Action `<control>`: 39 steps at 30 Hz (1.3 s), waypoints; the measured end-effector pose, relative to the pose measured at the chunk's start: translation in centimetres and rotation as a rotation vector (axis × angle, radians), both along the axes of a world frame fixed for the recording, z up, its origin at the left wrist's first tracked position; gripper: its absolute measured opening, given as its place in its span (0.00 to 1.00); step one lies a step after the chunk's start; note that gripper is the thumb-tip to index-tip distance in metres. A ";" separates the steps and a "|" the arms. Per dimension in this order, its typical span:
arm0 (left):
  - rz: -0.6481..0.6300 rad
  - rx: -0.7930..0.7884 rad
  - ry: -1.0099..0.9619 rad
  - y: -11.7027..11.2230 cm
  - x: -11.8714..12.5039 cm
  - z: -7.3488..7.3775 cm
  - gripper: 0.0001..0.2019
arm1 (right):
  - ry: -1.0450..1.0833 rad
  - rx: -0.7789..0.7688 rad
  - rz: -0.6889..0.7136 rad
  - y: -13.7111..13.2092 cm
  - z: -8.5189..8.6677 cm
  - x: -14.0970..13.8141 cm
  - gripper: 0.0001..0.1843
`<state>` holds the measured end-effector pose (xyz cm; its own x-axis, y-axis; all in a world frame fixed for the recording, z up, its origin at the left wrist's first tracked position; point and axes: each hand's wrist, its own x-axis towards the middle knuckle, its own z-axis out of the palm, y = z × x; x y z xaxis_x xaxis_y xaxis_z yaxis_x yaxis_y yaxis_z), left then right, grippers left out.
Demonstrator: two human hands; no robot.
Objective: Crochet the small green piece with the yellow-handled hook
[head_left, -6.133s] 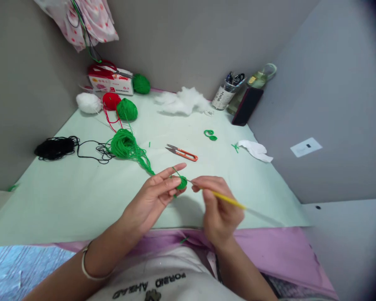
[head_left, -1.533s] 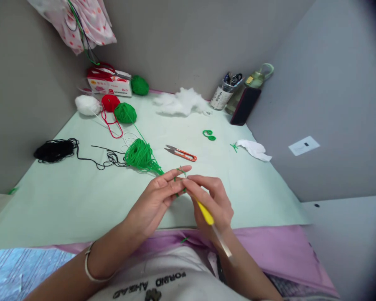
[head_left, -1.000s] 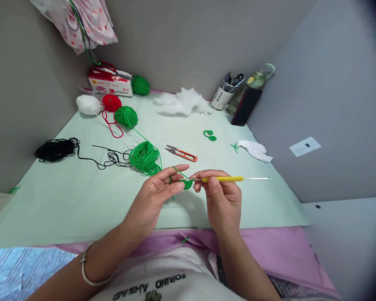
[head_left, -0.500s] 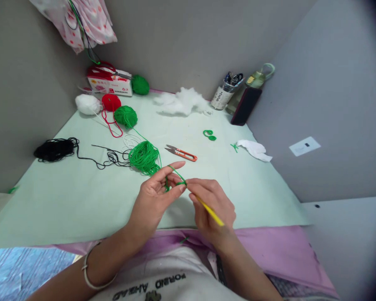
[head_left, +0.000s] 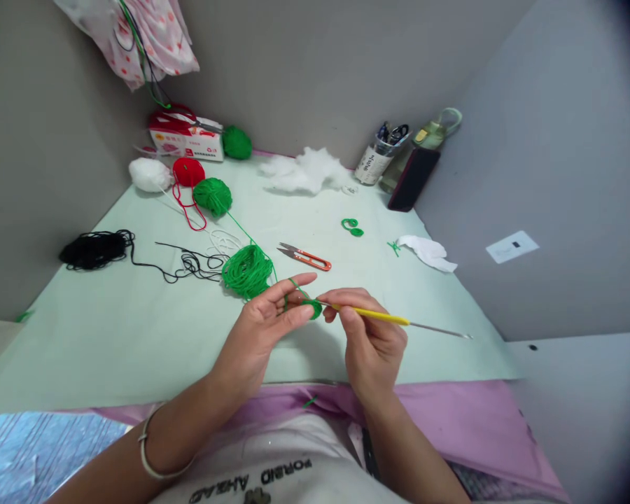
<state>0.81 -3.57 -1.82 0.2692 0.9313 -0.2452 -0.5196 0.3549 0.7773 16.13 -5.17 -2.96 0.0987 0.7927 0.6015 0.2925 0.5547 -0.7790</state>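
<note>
A small piece of green crochet work (head_left: 316,309) is pinched between the thumb and fingers of my left hand (head_left: 265,322). Green yarn runs over that hand's raised index finger and back toward the loose green skein (head_left: 246,271) just behind it. My right hand (head_left: 375,336) is closed around a crochet hook (head_left: 383,316) with a yellow handle. The hook's thin metal end meets the green piece, though its tip is partly hidden by my left fingers. Its other metal end sticks out to the right.
Orange thread snips (head_left: 307,258) lie beyond my hands. To the left are black yarn (head_left: 95,250), a green ball (head_left: 213,197), a red ball (head_left: 189,172) and a white ball (head_left: 150,174). White stuffing (head_left: 309,171), a pen cup (head_left: 374,161) and a phone (head_left: 414,178) stand at the back.
My right hand has turned, swinging the crochet hook from pointing down toward me to nearly level. More of the green piece now shows beside my left thumb.
</note>
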 end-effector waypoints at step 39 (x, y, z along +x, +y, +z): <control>0.096 -0.013 0.000 -7.9 -12.9 1.1 0.20 | -0.151 -0.513 0.544 18.9 6.3 -7.8 0.04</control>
<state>-12.09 -11.48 -0.73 0.1785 0.9497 -0.2573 -0.5519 0.3131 0.7729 8.38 13.69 3.30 -0.4403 0.8897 0.1208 0.2053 0.2307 -0.9511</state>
